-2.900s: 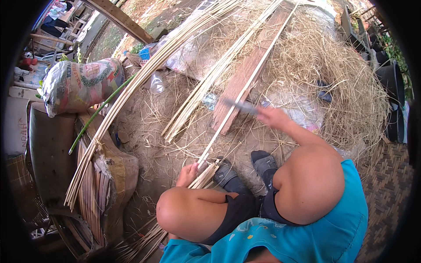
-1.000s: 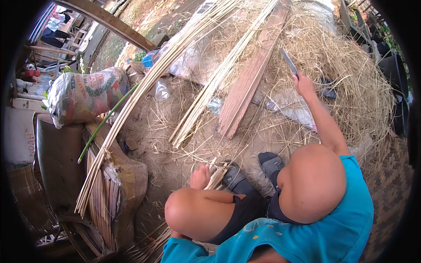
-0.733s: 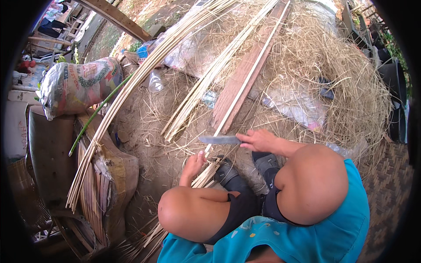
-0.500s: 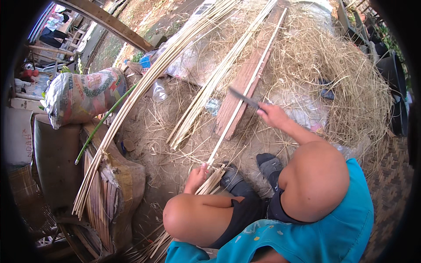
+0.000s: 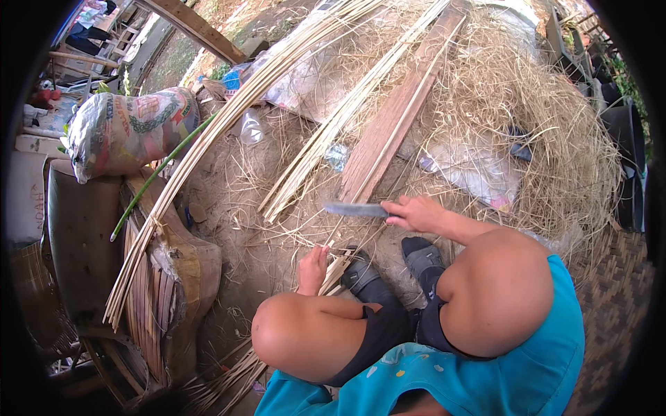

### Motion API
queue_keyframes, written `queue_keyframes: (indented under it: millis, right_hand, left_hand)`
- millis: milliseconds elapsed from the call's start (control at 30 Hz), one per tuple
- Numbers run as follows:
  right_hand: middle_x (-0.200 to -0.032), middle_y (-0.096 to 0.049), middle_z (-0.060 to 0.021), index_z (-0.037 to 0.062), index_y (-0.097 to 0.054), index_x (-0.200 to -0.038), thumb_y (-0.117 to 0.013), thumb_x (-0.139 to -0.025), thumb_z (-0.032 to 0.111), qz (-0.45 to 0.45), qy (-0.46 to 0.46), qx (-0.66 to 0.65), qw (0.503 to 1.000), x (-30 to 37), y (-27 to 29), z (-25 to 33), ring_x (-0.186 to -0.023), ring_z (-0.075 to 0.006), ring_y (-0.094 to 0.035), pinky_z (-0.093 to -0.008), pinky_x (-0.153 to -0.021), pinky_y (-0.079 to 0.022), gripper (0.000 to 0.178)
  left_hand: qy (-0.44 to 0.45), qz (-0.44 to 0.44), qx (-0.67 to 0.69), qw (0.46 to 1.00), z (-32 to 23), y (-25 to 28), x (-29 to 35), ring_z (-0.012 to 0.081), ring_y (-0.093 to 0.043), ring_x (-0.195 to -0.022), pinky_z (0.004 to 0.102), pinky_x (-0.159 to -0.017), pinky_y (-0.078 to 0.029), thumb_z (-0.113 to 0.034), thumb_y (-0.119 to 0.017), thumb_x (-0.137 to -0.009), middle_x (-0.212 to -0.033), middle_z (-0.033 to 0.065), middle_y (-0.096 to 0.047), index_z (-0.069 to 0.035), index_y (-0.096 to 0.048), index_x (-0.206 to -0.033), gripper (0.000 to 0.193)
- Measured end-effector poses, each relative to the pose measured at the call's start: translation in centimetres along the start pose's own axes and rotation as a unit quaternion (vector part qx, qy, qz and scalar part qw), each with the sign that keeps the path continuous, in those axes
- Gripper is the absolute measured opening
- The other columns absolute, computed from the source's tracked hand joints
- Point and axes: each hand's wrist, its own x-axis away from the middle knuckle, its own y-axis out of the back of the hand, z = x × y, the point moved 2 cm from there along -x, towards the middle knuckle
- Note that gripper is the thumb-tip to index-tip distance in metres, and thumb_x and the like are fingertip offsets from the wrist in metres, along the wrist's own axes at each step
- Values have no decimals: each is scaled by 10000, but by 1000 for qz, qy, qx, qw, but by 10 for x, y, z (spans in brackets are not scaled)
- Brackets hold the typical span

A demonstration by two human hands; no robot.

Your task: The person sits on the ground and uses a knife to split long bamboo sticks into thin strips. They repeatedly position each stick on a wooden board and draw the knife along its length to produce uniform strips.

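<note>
Crouched over scattered shavings, a person holds a knife (image 5: 355, 209) crosswise over a thin strip (image 5: 335, 231).
The right hand (image 5: 416, 213) is closed around the knife's handle, its blade pointing toward 9 o'clock; whether the edge touches the strip cannot be told. The left hand (image 5: 313, 267) pinches the strip's near end beside a sandal (image 5: 364, 275), and the strip runs toward 1 o'clock along a reddish wooden board (image 5: 375, 147). A heap of curled shavings (image 5: 555, 132) spreads at 2 o'clock, and a stuffed sack (image 5: 132, 135) lies at 10 o'clock.
</note>
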Motion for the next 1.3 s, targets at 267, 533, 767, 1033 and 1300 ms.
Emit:
queue_keyframes:
  millis: [267, 533, 767, 1033, 1300]
  right_hand:
    - [-834, -700, -213, 60, -601, -1186, -487, -1053, 377, -43, -182, 9, 982, -43, 60, -71, -775, -417, -694, -527, -718, -559, 363]
    - [-948, -686, -243, 150, -562, -1377, -514, -1040, 413, -122, -82, -79, 986, 33, -8, -22, -862, -398, -704, -518, -769, -568, 430]
    - [-906, -690, -217, 136, -589, -1328, -534, -1027, 440, -43, -31, -40, 998, 27, 10, 5, -819, -416, -698, -517, -752, -558, 431]
    - [-823, -694, -197, 184, -593, -1298, -525, -1030, 427, -60, -104, 33, 992, -29, 42, -85, -768, -417, -700, -533, -698, -570, 368]
    - [-957, -703, -211, 146, -571, -1346, -510, -1035, 444, 60, 16, -40, 997, 22, -20, 20, -786, -431, -692, -530, -717, -561, 434]
  left_hand:
    - [165, 178, 2, 970, 57, 26, 37, 465, -637, -699, 567, -664, -460, -396, -563, -1007, -695, 263, -623, -13, -612, -883, 405]
    - [7, 126, 12, 992, -44, -22, -56, 533, -605, -704, 615, -614, -458, -316, -477, -1064, -747, 282, -630, -45, -474, -1005, 277]
    - [-19, 82, -31, 996, -46, -47, -54, 504, -635, -740, 618, -636, -483, -318, -483, -1059, -862, 304, -632, -37, -493, -1000, 287]
    - [69, 195, -177, 962, 15, -1, -12, 523, -647, -657, 628, -602, -494, -409, -380, -1081, -710, 286, -663, -78, -510, -1023, 361]
    - [105, 175, 30, 979, -23, -9, -49, 528, -616, -827, 587, -732, -465, -405, -416, -1079, -819, 324, -628, 31, -635, -823, 551]
